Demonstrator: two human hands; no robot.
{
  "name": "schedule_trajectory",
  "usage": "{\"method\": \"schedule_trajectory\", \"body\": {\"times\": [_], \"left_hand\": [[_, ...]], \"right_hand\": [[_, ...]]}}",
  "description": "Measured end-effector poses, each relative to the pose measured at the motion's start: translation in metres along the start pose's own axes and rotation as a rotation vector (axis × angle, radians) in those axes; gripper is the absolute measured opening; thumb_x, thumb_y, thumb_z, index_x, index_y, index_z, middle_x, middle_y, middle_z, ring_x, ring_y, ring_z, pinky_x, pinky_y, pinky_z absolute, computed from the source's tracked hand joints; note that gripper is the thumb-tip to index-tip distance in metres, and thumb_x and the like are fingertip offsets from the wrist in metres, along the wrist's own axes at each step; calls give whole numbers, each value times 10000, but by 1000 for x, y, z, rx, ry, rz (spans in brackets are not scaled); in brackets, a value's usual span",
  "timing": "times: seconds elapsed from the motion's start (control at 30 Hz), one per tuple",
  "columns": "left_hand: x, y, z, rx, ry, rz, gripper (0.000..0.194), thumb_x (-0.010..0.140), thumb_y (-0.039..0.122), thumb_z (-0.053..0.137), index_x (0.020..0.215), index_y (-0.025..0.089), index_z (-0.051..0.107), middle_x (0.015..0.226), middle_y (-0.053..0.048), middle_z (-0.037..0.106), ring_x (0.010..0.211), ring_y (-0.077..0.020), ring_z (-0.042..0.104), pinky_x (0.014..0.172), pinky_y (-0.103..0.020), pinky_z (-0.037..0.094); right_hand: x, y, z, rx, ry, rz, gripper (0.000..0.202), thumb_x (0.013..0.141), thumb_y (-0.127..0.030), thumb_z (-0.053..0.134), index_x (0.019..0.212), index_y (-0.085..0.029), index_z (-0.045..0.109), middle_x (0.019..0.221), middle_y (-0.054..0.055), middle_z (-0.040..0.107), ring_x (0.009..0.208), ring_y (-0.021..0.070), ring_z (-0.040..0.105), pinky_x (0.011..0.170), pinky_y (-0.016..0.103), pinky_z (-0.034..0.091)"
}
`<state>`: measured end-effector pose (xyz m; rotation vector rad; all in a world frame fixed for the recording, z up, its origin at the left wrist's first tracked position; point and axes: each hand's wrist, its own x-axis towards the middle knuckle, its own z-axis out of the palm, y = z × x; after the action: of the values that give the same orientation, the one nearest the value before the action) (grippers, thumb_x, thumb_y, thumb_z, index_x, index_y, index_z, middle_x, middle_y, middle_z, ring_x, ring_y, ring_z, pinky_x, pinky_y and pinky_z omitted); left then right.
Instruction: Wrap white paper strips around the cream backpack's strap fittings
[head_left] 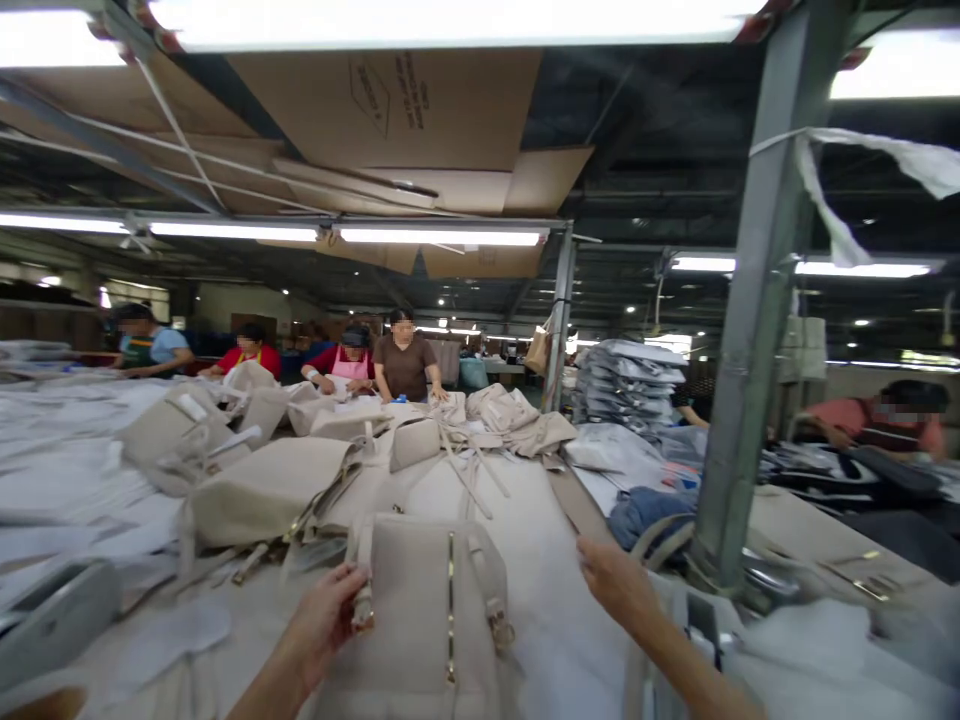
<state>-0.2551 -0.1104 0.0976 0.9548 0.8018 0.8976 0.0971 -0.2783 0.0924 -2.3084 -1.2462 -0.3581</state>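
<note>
A beige backpack (412, 600) with a gold zip down its front lies on the pale work surface before me. My left hand (330, 610) is closed on a strap with a gold buckle at the bag's left side. Another buckled strap (495, 600) hangs along its right side, apart from both hands. To the right of the bag, my right hand (615, 585) is raised with its fingers curled together, close to the edge of a brown strip (574, 500). What those fingers hold, if anything, is not visible.
More beige bags (270, 490) are heaped ahead and left. A grey metal post (750, 350) stands at right, with blue cloth (649, 515) beside it. Plastic-wrapped packs (630, 385) are stacked behind. Several people work across the table, one in a brown shirt (405, 365).
</note>
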Motion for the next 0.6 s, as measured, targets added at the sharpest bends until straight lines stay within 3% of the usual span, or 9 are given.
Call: {"method": "schedule_trajectory", "body": {"times": [0.07, 0.13, 0.17, 0.23, 0.33, 0.43, 0.47, 0.53, 0.6], "left_hand": [[-7, 7, 9, 189, 167, 217, 133, 657, 124, 716, 738, 158, 616, 676, -12, 604, 589, -170, 553, 556, -271, 454], [-18, 16, 24, 312, 337, 549, 273, 599, 86, 722, 842, 187, 648, 876, -48, 636, 794, -226, 579, 674, -292, 458], [-24, 20, 33, 346, 354, 689, 336, 589, 86, 722, 898, 204, 660, 958, -55, 632, 867, -243, 569, 720, -295, 450], [-35, 22, 55, 393, 193, 759, 319, 621, 127, 710, 927, 210, 682, 964, -59, 633, 842, -241, 559, 723, -294, 431], [-39, 5, 92, 413, -149, 578, 182, 655, 176, 705, 837, 175, 697, 818, -65, 644, 754, -223, 554, 666, -279, 402], [-29, -31, 129, 241, -230, 410, 423, 597, 195, 773, 1005, 171, 666, 988, -102, 670, 979, -259, 564, 762, -268, 416], [-24, -44, 139, 168, -263, 310, 466, 572, 200, 793, 1016, 171, 651, 977, -96, 674, 971, -257, 575, 772, -271, 429], [-12, -65, 158, 47, -342, 66, 368, 617, 234, 755, 956, 158, 635, 837, -74, 679, 811, -234, 615, 712, -291, 464], [-2, -80, 170, -4, -339, -109, 280, 695, 279, 671, 938, 159, 601, 727, -51, 658, 658, -204, 614, 616, -296, 475]], "right_hand": [[-7, 14, 3, -16, -9, 28, 152, 743, -116, 450, 729, -187, 583, 767, 81, 681, 817, 238, 634, 747, 321, 433], [-11, 19, 3, 27, -24, 39, 135, 762, -170, 448, 775, -182, 582, 793, 82, 681, 824, 231, 632, 758, 323, 447], [-12, 19, 1, 101, -49, 49, 143, 768, -208, 447, 806, -181, 583, 802, 75, 679, 817, 221, 632, 745, 313, 458], [-12, 19, -6, 340, -132, 84, 212, 761, -295, 451, 879, -179, 584, 794, 52, 668, 765, 202, 631, 669, 289, 477], [-10, 15, -19, 697, -236, 129, 345, 711, -429, 510, 929, -173, 587, 719, 11, 642, 640, 174, 598, 536, 256, 445], [-14, 5, -29, 888, -305, 104, 408, 682, -493, 582, 935, -174, 590, 712, -4, 649, 578, 138, 563, 504, 229, 398], [-18, 0, -32, 921, -333, 87, 415, 685, -504, 589, 939, -176, 588, 722, -2, 657, 570, 135, 558, 500, 227, 390], [-27, -9, -38, 898, -320, 29, 382, 695, -515, 596, 894, -189, 592, 713, -2, 658, 578, 143, 560, 510, 233, 398], [-36, -11, -50, 762, -164, -63, 322, 704, -523, 597, 769, -208, 589, 667, -6, 637, 607, 158, 564, 557, 250, 428]]}}
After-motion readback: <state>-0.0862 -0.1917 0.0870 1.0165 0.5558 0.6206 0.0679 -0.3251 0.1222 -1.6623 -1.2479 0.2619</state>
